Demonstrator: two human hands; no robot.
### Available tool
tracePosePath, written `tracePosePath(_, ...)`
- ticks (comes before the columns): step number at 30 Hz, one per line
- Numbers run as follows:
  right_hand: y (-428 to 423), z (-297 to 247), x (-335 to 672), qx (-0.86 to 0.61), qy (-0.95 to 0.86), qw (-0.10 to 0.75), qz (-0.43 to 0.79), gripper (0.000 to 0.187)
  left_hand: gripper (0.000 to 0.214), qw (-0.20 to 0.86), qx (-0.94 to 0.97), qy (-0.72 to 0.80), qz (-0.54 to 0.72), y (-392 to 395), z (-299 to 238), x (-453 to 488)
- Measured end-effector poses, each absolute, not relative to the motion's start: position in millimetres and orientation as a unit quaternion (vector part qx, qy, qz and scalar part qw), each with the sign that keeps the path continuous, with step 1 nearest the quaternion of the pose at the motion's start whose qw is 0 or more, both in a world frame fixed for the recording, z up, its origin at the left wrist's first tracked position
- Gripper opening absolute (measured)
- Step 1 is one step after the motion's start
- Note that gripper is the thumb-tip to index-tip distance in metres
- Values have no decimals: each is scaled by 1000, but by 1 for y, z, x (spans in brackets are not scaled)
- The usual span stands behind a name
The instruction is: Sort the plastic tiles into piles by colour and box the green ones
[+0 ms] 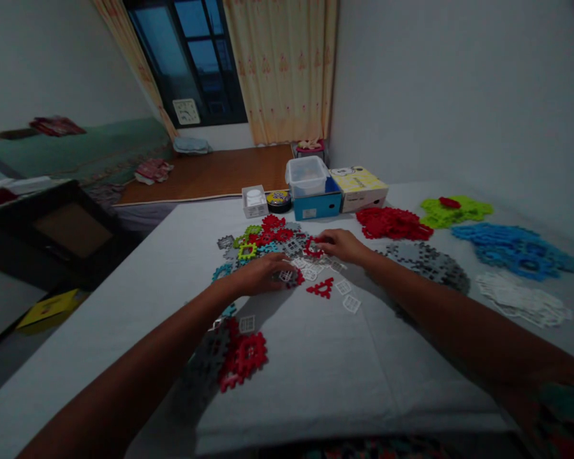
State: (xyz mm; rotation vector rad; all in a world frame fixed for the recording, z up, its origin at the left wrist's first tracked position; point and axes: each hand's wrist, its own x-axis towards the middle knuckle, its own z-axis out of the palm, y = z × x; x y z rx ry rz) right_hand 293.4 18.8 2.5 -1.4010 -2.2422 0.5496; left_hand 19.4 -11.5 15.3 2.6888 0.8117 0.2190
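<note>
A mixed heap of interlocking plastic pieces (263,245), red, grey, green, teal and white, lies in the middle of a grey-covered table (316,357). My left hand (263,274) rests palm down on the near side of the heap, fingers curled over a grey and white piece. My right hand (342,245) reaches into the heap's right side and pinches a red piece (313,247). A loose red triangle piece (321,289) and white squares (351,303) lie just in front of both hands.
Sorted piles sit at the right: red (392,223), lime green (452,211), blue (516,248), grey (428,261), white (523,299). A joined red and grey cluster (234,357) lies near my left forearm. Boxes and a clear tub (309,175) stand at the far edge.
</note>
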Motion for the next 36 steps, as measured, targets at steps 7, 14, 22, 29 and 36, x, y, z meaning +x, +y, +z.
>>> tracePosePath(7, 12, 4, 285, -472, -827, 234, 198, 24, 33, 178, 902, 377, 114, 4, 12, -3)
tracePosePath(14, -22, -18, 268, -443, -886, 108, 81, 35, 31, 202, 890, 397, 100, 3, 5, 6)
tracePosePath(22, -20, -17, 275, -444, -889, 69, 84, 18, 36, 128, 875, 466, 33, -8, 25, 10)
tracePosePath(29, -15, -16, 291, -470, -867, 120, 114, 21, 42, 113, 885, 445, 77, -7, 23, 36)
tracePosePath(36, -19, -20, 301, -489, -848, 161, 125, 27, 43, 94, 929, 359, -13, 9, 11, 67)
